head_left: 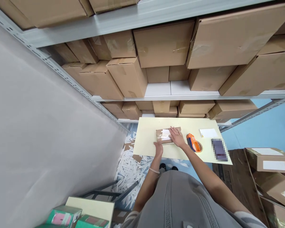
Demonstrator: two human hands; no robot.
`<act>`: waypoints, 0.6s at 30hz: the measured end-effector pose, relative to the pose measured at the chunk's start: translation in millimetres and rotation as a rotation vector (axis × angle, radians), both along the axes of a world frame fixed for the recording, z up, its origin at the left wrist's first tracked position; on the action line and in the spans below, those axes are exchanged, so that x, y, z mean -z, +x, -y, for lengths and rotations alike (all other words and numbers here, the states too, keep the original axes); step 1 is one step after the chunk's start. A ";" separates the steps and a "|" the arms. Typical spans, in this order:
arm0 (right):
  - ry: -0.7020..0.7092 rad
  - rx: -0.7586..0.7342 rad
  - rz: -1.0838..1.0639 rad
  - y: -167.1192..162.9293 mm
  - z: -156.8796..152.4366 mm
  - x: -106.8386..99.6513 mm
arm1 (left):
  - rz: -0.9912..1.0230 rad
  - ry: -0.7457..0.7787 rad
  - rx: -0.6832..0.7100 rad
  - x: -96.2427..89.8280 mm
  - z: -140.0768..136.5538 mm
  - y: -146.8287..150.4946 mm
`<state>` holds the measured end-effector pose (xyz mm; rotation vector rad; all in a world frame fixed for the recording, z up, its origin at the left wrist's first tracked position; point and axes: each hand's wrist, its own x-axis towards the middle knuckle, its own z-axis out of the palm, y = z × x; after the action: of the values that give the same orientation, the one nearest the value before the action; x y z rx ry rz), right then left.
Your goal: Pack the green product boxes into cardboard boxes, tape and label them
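A small cardboard box with a white label and shiny clear tape lies on the cream tabletop. My right hand rests flat on its top, fingers stretched over the label's right side. At the box's near left corner is my left hand, touching the edge; its fingers are partly hidden, so its grip is unclear. To the right of the box sits an orange and blue tape dispenser with a roll of tape. Farther right are a white pad of paper and a blurred dark phone-shaped object.
Metal shelves full of cardboard boxes rise behind the table. White paper strips litter the floor at left beside a grey wall. Labelled boxes are stacked at right. Green boxes stand at lower left.
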<state>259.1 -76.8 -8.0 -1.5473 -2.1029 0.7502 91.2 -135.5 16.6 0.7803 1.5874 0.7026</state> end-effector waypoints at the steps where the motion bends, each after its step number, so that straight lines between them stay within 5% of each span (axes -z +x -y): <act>1: 0.031 0.036 0.015 3.7 8.3 2.3 | -0.090 0.041 -0.006 -1.8 -1.7 -1.3; 5: 0.076 0.120 0.057 15.4 38.9 11.0 | -0.560 0.367 0.273 -9.8 -10.6 2.4; 9: 0.048 0.141 0.062 19.6 49.6 14.3 | -0.610 0.538 0.564 -7.6 -19.7 16.6; 18: 0.077 0.116 0.099 25.5 34.6 11.9 | -0.724 0.549 0.631 10.8 -32.7 39.5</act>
<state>284.6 -111.4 -19.9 -1.6788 -2.0649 0.5567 130.7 -102.8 5.8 2.0069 1.6200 0.3897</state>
